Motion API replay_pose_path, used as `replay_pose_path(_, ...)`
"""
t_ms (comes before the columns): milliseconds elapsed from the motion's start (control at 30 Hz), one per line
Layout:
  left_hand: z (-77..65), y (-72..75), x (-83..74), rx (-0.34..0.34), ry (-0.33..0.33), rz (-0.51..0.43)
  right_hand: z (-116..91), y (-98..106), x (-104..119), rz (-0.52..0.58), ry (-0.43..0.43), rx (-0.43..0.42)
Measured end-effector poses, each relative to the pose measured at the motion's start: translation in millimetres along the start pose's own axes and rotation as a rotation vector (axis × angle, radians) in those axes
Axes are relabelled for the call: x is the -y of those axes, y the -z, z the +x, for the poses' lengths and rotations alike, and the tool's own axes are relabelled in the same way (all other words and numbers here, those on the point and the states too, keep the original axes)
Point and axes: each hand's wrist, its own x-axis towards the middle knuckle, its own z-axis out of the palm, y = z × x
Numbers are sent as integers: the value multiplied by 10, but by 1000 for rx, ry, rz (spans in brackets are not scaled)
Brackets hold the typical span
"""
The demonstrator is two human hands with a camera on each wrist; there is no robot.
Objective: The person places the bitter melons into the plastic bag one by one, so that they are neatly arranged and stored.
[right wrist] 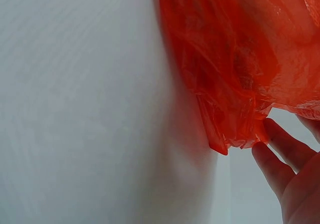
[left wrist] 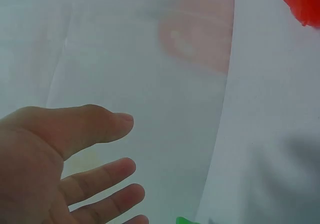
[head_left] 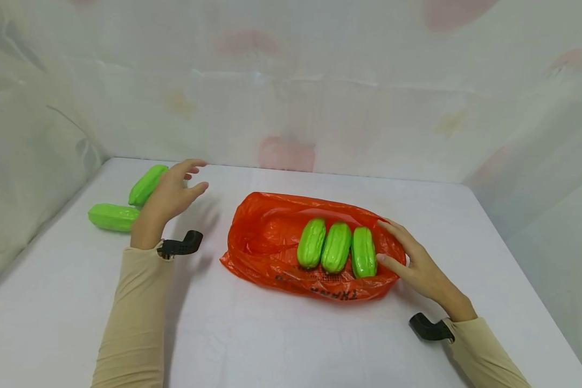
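Observation:
An opened red plastic bag (head_left: 271,269) lies on the table in the head view. Inside it, toward its right end, three bright green, ridged, oblong vegetables (head_left: 337,248) lie side by side. My right hand (head_left: 424,272) is at the bag's right end, thumb and fingers spread apart over the rim. In the right wrist view, its fingertips (right wrist: 270,156) are right at the red plastic. My left hand (head_left: 171,194) is raised at the table's left, fingers apart and nothing in them. It partly covers one green vegetable (head_left: 146,186); another vegetable (head_left: 112,217) lies beside its wrist.
White cloth covers the table (head_left: 252,345). A pale sheet with faded red and yellow patches hangs behind it (head_left: 291,108) and along both sides. Black wrist mounts (head_left: 181,245) show on both forearms.

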Motion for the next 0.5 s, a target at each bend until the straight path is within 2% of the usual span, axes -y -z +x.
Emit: replay_pose_path(500,-45,122,236,-51,70,39,4,6,-8,-3,-3,3)
